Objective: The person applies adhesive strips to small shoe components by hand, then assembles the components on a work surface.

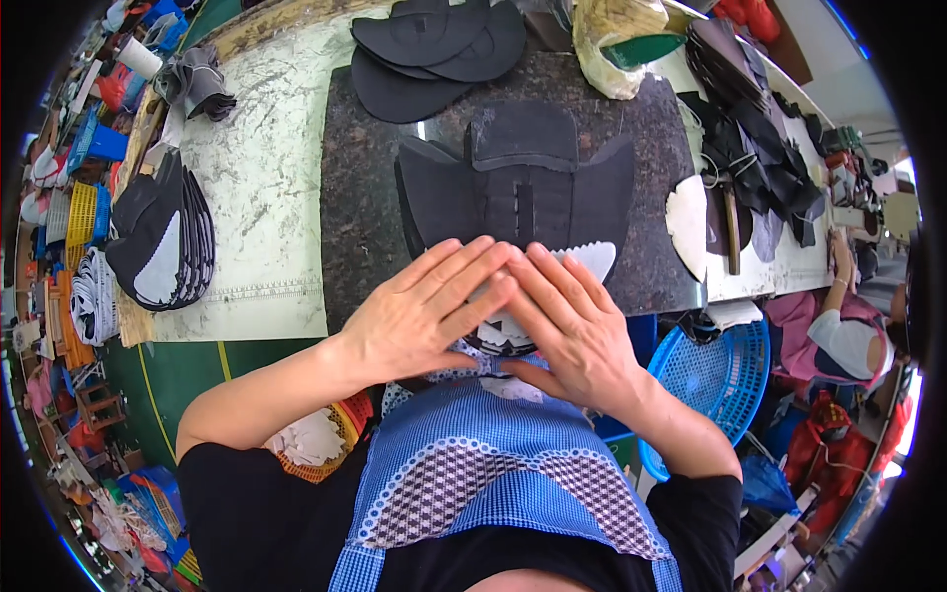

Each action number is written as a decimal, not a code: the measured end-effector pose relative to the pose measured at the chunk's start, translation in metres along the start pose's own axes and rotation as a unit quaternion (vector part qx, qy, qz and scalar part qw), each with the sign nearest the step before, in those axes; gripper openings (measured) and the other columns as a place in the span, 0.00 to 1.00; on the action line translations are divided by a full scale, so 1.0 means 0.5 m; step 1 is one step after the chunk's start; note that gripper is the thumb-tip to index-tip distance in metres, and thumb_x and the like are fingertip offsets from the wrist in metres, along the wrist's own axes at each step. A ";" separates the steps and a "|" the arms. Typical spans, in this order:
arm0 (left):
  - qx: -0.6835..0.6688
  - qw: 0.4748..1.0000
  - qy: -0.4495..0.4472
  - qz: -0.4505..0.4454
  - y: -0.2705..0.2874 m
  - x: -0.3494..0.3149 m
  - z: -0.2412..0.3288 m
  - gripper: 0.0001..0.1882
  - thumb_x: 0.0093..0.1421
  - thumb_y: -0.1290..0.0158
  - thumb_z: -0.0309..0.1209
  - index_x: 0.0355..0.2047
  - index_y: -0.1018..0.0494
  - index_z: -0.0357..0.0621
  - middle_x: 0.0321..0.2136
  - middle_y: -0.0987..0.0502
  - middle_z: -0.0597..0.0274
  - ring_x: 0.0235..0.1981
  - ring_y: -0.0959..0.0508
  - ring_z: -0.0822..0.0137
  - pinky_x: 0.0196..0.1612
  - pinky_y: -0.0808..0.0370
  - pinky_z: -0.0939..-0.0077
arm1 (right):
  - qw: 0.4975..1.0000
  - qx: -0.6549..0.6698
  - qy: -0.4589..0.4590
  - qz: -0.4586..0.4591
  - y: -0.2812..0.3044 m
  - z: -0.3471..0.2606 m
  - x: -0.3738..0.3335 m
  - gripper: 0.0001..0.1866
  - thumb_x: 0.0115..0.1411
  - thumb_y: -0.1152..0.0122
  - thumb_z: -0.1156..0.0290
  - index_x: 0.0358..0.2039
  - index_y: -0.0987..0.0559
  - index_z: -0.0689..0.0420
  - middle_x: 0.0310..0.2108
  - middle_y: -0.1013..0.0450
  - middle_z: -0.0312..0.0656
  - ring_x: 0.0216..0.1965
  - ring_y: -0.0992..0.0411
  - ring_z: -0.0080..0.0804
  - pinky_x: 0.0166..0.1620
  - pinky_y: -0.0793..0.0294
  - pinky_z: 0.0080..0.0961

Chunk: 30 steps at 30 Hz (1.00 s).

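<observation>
A black fabric shoe upper (528, 202) lies opened out on the dark stone slab (357, 187), its padded tongue toward the far side. My left hand (419, 311) rests over its near left part, palm down, with fingers stretched out. Fingertips of my right hand (577, 331) meet those of the left near the middle, its fingers also extended and flat. A light grey zigzag-edged patch (595, 259) shows beyond the right fingers. The upper's near end, with another light patch, is partly hidden beneath both hands. Neither hand visibly grips anything.
More black uppers are piled (434, 49) at the slab's far edge, others stacked (163, 237) at left. Right of the slab lie a white half-round piece (688, 227), a hammer (732, 232) and black scraps (760, 158). A blue basket (715, 380) stands below; a co-worker (834, 331) is at right.
</observation>
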<state>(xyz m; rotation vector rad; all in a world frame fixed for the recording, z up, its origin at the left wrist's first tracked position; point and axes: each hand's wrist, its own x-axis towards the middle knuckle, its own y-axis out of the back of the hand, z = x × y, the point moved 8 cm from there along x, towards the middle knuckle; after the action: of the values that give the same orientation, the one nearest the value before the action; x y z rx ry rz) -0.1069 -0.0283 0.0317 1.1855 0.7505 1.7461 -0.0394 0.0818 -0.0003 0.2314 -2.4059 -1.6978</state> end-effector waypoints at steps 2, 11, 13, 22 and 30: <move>0.034 0.998 0.019 -0.042 0.001 -0.014 -0.026 0.35 0.54 0.37 0.54 0.52 0.25 0.37 0.53 0.21 0.51 0.53 0.20 0.50 0.51 0.23 0.58 | 0.999 0.000 -0.042 0.029 0.006 0.042 -0.028 0.52 0.45 0.28 0.50 0.68 0.37 0.62 0.70 0.43 0.52 0.72 0.47 0.48 0.73 0.51 0.45; 0.289 0.939 0.087 0.167 0.072 0.184 -0.487 0.29 0.59 0.38 0.45 0.58 0.27 0.49 0.56 0.24 0.54 0.56 0.23 0.55 0.57 0.27 0.62 | 0.962 0.137 -0.030 0.235 0.097 0.080 -0.097 0.45 0.55 0.32 0.45 0.64 0.32 0.65 0.65 0.36 0.57 0.67 0.40 0.55 0.68 0.44 0.49; 0.092 0.972 0.214 0.037 -0.006 0.176 -0.593 0.25 0.57 0.37 0.46 0.51 0.21 0.50 0.47 0.18 0.53 0.49 0.19 0.50 0.51 0.23 0.59 | 0.919 0.107 -0.134 0.356 0.141 0.154 -0.181 0.31 0.56 0.33 0.65 0.58 0.27 0.67 0.57 0.28 0.55 0.59 0.30 0.52 0.60 0.32 0.40; 0.081 0.958 0.051 0.269 0.187 0.237 -0.307 0.14 0.70 0.50 0.26 0.53 0.22 0.39 0.50 0.18 0.56 0.48 0.17 0.65 0.52 0.24 0.72 | 0.840 -0.096 -0.413 0.339 0.072 0.401 -0.291 0.19 0.57 0.30 0.60 0.44 0.19 0.59 0.44 0.23 0.47 0.47 0.26 0.49 0.51 0.28 0.40; -0.038 0.998 -0.031 -0.042 -0.032 0.077 0.019 0.16 0.53 0.39 0.26 0.44 0.19 0.41 0.44 0.17 0.55 0.45 0.16 0.56 0.50 0.19 0.63 | 0.825 0.015 -0.410 0.388 0.086 0.468 -0.303 0.16 0.60 0.33 0.64 0.27 0.25 0.63 0.26 0.29 0.52 0.31 0.28 0.48 0.35 0.32 0.40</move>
<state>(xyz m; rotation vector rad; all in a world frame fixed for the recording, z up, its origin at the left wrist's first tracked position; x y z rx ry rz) -0.0993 0.0133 0.0373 1.1365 0.6808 1.6467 0.0500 0.3454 -0.0458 -1.5538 -2.3980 -1.4649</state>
